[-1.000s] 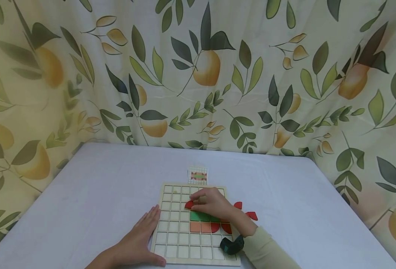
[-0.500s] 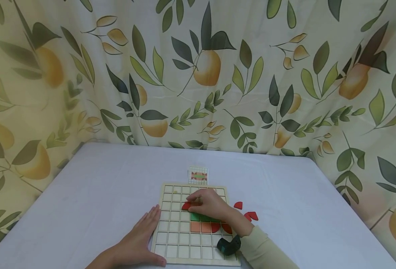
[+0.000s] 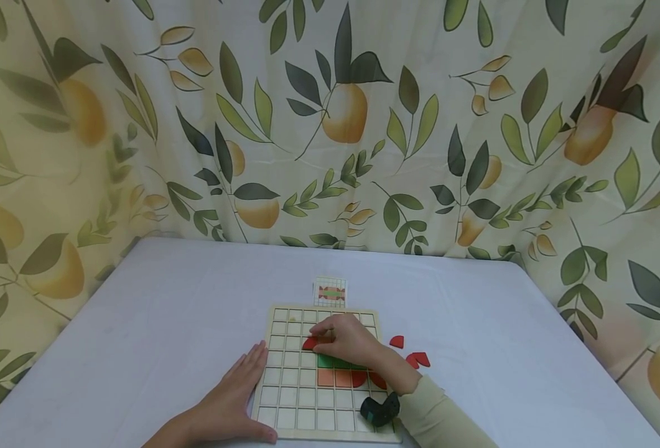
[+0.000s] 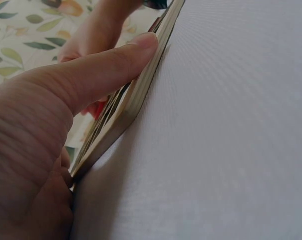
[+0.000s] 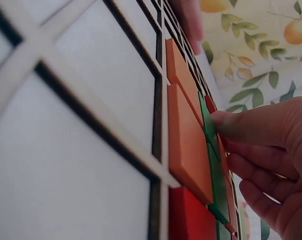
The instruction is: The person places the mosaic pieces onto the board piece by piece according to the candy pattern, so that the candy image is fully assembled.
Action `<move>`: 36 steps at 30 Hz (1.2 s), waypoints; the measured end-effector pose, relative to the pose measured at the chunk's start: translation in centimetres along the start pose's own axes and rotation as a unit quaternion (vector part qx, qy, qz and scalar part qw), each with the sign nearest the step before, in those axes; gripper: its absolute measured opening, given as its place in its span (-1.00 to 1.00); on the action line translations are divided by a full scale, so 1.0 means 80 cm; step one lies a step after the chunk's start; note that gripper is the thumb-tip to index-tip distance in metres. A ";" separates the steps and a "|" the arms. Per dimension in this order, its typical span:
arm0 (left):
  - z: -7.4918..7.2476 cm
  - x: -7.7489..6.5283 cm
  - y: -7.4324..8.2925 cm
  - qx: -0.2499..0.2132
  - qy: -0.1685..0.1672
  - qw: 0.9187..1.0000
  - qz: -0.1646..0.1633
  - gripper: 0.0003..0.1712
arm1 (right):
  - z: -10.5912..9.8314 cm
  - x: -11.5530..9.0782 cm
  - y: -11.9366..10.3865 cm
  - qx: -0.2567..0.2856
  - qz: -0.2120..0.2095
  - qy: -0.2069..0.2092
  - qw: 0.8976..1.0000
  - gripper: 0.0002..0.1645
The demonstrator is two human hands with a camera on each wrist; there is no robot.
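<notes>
A pale wooden grid board (image 3: 330, 435) lies on the table. My left hand (image 3: 231, 392) rests along its left side with the fingers straight and the thumb at the near corner; the left wrist view shows that thumb (image 4: 116, 62) on the board's edge. With thumb and fingers, my right hand (image 3: 349, 339) pinches a red rounded piece (image 3: 308, 343) over a cell left of the green row. Green tiles (image 3: 325, 361) and orange tiles (image 3: 325, 378) fill cells below, with red rounded pieces (image 3: 359, 378) at the orange row's right end. My right hand hides part of the upper rows.
A small pattern card (image 3: 330, 298) lies just beyond the board's far edge. Loose red pieces (image 3: 397, 342) lie on the white tablecloth (image 3: 464, 323) right of the board. A black camera (image 3: 380, 410) sits on the right wrist. A fruit-patterned curtain (image 3: 330, 186) hangs behind.
Over the last second my right hand has moved slightly left with the red piece, and stayed nearly still in the last half second. The left hand has not moved.
</notes>
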State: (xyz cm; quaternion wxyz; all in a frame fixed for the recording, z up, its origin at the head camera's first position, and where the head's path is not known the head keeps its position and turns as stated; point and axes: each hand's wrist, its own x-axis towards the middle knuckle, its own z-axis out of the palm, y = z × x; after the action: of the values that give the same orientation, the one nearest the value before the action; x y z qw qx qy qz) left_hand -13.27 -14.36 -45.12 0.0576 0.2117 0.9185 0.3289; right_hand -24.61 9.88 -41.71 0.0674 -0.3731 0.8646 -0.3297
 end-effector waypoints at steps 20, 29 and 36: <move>-0.003 -0.001 0.002 -0.010 -0.003 1.000 0.009 0.50 | 0.000 -0.001 0.002 0.018 0.003 0.002 1.000 -0.67; -0.001 0.001 0.002 -0.009 0.002 1.000 0.016 0.50 | -0.002 -0.003 0.003 0.019 -0.006 0.004 1.000 -0.68; 0.000 0.000 0.000 -0.008 0.006 1.000 0.018 0.50 | -0.006 -0.007 0.007 0.017 0.025 0.010 1.000 -0.69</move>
State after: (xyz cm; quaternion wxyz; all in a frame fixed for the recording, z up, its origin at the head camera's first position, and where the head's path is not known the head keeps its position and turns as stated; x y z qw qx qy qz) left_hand -13.27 -14.39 -45.11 0.0483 0.2256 0.9123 0.3383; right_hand -24.70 10.81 -41.75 0.0732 -0.3472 0.8686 -0.3458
